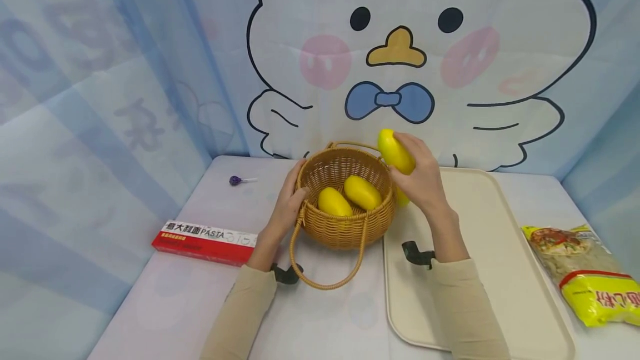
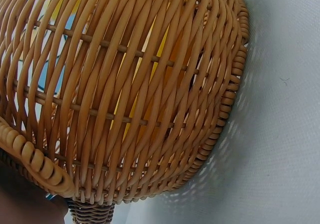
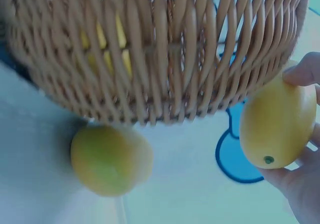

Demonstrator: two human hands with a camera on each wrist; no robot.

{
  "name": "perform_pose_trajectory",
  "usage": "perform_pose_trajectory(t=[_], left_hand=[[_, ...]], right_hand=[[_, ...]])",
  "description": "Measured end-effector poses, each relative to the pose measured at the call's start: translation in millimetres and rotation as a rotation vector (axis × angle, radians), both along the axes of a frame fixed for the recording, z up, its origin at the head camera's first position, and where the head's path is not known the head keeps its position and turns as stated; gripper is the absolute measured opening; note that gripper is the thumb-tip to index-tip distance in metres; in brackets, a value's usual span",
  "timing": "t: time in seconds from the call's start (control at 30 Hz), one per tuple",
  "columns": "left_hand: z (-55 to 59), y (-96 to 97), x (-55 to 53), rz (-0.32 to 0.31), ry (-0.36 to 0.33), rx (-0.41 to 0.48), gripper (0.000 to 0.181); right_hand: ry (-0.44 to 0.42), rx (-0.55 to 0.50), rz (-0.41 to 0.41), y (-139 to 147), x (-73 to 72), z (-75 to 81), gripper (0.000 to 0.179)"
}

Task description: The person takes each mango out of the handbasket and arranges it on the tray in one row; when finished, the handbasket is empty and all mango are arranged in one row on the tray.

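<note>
A round wicker basket point(image 1: 345, 232) stands mid-table with two yellow mangoes inside, a left mango point(image 1: 334, 202) and a right mango point(image 1: 362, 193). My left hand point(image 1: 287, 207) holds its left rim, thumb over the edge; in the left wrist view the woven side fills most of the picture. Above the right rim, my right hand point(image 1: 420, 174) grips a third mango point(image 1: 395, 151) between thumb and fingers, its stem end showing in the right wrist view point(image 3: 277, 126). Another mango point(image 3: 110, 159) lies outside the basket on its right, mostly hidden by my right hand in the head view.
A cream tray point(image 1: 480, 271) lies to the right, with a yellow noodle bag point(image 1: 585, 271) beyond it. On the left are a red and white pasta box point(image 1: 207, 243) and a purple lollipop point(image 1: 236, 180). One basket handle point(image 1: 325, 286) hangs toward the front.
</note>
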State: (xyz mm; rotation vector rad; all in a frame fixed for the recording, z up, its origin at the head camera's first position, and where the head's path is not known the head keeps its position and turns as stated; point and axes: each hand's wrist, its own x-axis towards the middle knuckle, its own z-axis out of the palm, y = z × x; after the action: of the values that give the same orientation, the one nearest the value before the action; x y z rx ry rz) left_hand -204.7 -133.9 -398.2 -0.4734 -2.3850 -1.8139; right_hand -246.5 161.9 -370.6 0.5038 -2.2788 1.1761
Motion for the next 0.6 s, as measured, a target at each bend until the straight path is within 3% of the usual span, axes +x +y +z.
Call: perform_pose_trajectory(t=[0.6], left_hand=[[-0.3, -0.8, -0.2, -0.009, 0.006, 0.004, 0.067]], right_hand=[[-0.080, 0.081, -0.183, 30.6, -8.8, -11.9, 0.068]])
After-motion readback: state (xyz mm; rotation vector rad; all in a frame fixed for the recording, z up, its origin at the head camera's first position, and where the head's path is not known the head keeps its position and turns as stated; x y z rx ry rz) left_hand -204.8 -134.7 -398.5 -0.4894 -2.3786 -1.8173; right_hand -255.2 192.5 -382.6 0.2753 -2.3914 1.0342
